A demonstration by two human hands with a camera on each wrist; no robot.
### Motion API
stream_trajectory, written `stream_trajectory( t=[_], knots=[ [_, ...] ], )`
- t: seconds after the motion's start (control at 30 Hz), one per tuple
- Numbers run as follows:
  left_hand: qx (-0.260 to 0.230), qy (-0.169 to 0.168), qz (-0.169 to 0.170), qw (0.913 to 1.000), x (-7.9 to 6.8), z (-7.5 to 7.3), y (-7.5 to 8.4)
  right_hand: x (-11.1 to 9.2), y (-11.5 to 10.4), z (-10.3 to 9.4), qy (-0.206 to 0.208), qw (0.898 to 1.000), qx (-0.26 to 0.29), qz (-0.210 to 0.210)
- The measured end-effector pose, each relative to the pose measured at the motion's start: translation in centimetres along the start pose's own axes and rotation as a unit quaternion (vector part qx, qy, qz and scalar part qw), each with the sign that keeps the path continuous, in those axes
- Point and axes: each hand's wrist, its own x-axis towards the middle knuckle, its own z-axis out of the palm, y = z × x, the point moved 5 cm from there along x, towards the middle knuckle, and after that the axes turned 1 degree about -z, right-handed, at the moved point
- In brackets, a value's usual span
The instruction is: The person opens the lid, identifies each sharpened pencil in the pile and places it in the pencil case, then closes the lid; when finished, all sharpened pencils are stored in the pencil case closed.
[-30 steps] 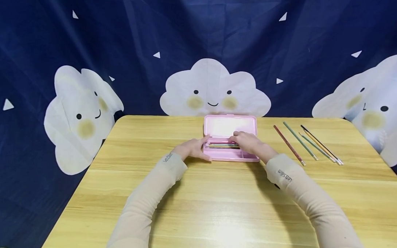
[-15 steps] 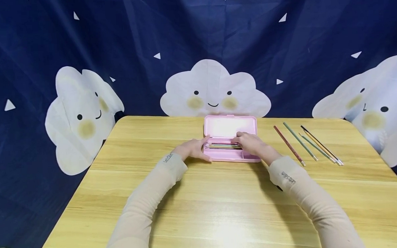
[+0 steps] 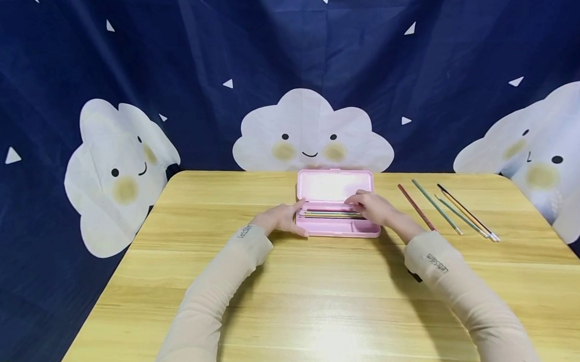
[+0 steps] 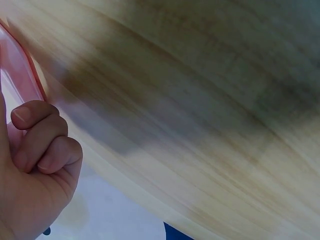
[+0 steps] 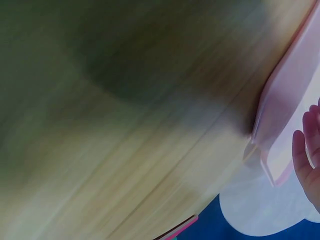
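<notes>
A pink pencil case [image 3: 330, 228] lies with its lid [image 3: 335, 183] raised toward the back of the table. Several coloured pencils [image 3: 331, 214] lie lengthwise in its long compartment. My left hand [image 3: 281, 217] holds the case's left end, thumb at the front corner and a finger near the hinge. In the left wrist view its other fingers [image 4: 47, 127] are curled beside the pink case. Over the right part of the case is my right hand [image 3: 374, 207], fingertips near the hinge side. The right wrist view shows loosely bent fingers [image 5: 305, 145] and no pencil in them.
To the right of the case lie a dark red pencil [image 3: 415, 206], a green pencil [image 3: 436, 206] and several more pencils [image 3: 468, 213]. The wooden table [image 3: 294, 308] ends at a dark blue cloth [image 3: 196, 115] with white clouds behind it.
My right hand has slid to the right along the case, showing more of the pencils inside. The left hand stays at the case's left end.
</notes>
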Motion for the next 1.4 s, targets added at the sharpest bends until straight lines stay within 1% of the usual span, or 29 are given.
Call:
stream_trajectory(
  t=[0.37,0.6,0.7,0.8,0.9,1.1,1.4],
  knots=[
    [0.001,0.003,0.001,1.0000,0.1,0.1,-0.1,-2.7,1.7,-1.9,0.039,0.999,0.024,0.003],
    [-0.005,0.003,0.003,1.0000,0.2,0.2,0.0,-4.6,3.8,-2.6,0.044,0.998,0.036,0.031],
    [-0.006,0.001,0.002,1.0000,0.1,0.2,0.0,-5.4,4.4,-2.9,0.053,0.997,0.041,0.035],
    [0.002,0.003,-0.002,1.0000,0.1,0.1,0.0,-6.0,4.8,-3.4,0.067,0.997,0.038,0.029],
    [0.013,0.003,-0.005,0.9999,0.0,0.1,-0.1,-6.7,5.4,-3.9,0.080,0.996,0.029,0.032],
    [0.013,0.000,-0.008,0.9999,-0.1,0.0,-0.1,-8.9,7.1,-5.2,0.093,0.993,0.011,0.066],
    [0.012,0.003,-0.004,0.9999,0.0,0.0,0.0,-12.0,9.8,-6.5,0.083,0.990,-0.009,0.115]
  ],
)
